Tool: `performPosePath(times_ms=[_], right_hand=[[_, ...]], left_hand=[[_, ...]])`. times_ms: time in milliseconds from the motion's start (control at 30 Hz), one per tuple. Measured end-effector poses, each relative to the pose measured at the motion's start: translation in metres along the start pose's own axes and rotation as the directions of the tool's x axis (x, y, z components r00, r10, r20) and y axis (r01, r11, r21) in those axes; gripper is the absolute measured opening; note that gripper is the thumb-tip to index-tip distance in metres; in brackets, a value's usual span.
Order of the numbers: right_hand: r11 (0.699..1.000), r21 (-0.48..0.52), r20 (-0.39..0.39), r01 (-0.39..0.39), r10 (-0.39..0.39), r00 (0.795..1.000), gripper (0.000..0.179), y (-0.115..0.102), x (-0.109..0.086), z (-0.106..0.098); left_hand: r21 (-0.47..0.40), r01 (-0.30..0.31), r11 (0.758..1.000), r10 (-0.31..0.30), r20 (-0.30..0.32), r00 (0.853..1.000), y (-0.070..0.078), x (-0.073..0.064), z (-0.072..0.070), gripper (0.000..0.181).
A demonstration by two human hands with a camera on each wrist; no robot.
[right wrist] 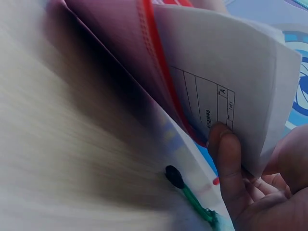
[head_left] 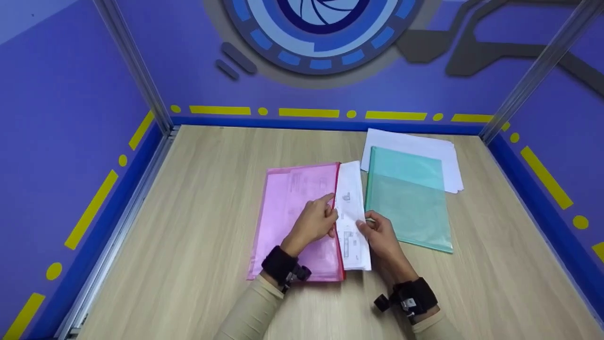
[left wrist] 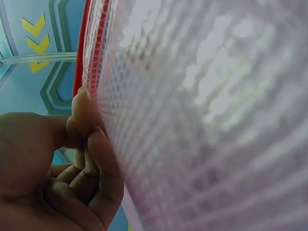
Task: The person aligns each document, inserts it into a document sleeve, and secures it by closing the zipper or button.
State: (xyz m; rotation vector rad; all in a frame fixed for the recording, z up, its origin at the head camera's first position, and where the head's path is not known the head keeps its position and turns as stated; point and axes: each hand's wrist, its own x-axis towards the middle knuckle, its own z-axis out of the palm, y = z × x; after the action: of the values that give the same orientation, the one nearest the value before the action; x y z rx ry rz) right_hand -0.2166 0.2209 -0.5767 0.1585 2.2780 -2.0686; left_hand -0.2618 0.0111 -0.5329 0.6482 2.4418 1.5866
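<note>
A pink mesh zip pouch point(head_left: 278, 203) with a red edge lies in front of me. A stack of printed white papers point(head_left: 350, 212) sticks out of its right-hand opening, the rest showing faintly through the pink. My left hand point(head_left: 311, 219) pinches the pouch by its red edge point(left wrist: 79, 57), index finger stretched along it. With thumb and fingers, my right hand point(head_left: 382, 233) grips the outer edge of the papers. In the right wrist view, the papers point(right wrist: 216, 48) are tilted up and bent slightly, and the right thumb point(right wrist: 228, 154) presses on a printed sheet.
A green zip pouch point(head_left: 410, 208) lies to the right, overlapping some white sheets point(head_left: 415, 141) at the back. Its green pull with a black tip point(right wrist: 174, 176) shows in the right wrist view. Patterned walls point(head_left: 321, 99) border the wooden table point(head_left: 188, 226).
</note>
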Motion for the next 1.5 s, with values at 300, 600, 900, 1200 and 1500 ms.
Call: performPosePath(times_ms=[300, 600, 900, 1200, 1500], right_hand=[[0.996, -0.03, 0.071, 0.084, -0.082, 0.994, 0.012, 0.003, -0.001, 0.003], [0.983, -0.087, 0.151, 0.164, -0.149, 0.977, 0.015, 0.005, -0.003, 0.003], [0.945, -0.18, 0.107, 0.272, -0.256, 0.961, 0.017, 0.006, 0.0, 0.007], [0.925, -0.355, -0.102, 0.137, -0.184, 0.978, 0.061, -0.014, -0.006, 0.002], [0.979, -0.195, 0.352, 0.058, 0.014, 0.936, 0.072, -0.059, -0.013, -0.012]], left_hand=[[-0.105, -0.036, 0.994, 0.032, -0.034, 0.999, 0.003, 0.0, 0.017, 0.054], [-0.234, -0.024, 0.972, 0.039, 0.061, 0.997, 0.009, 0.0, 0.033, 0.055], [-0.27, -0.022, 0.963, 0.038, 0.056, 0.998, 0.006, 0.0, 0.033, 0.055], [-0.303, -0.05, 0.952, 0.017, -0.111, 0.994, 0.008, 0.0, 0.032, 0.052], [-0.302, -0.067, 0.951, 0.003, -0.208, 0.978, 0.017, 0.0, 0.031, 0.062]])
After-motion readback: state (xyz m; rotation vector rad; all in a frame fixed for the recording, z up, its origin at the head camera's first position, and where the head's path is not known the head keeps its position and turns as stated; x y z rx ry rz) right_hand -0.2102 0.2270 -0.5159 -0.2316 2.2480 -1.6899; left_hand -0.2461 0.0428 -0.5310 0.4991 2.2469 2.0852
